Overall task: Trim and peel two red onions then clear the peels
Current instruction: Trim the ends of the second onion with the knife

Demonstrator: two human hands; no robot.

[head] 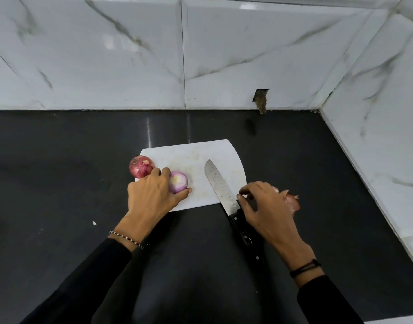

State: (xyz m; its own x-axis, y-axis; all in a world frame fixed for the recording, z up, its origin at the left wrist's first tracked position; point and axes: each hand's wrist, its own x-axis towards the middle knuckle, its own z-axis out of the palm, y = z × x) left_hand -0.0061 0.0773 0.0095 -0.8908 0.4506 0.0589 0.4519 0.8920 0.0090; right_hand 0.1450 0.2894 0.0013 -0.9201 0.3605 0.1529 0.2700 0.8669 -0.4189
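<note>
I see the unpeeled onion [141, 166], dry skin on, at the board's [196, 155] 9 o'clock edge. Beside it, the left hand [151, 195] curls fingers and thumb round the peeled onion [179, 182] (pale purple, top cut white). At 3 o'clock lies the knife [218, 185], handle off the board. The right hand [264, 206] arches over that handle, fingers half curled; I cannot tell whether they grip it. Peels [292, 199] lie at its 3 o'clock.

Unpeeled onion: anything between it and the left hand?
Nothing visible. The unpeeled onion sits at the cutting board's left edge, right beside the left hand's fingertips. That hand is occupied, though: it grips the peeled onion. The knife lies off to the right.
</note>
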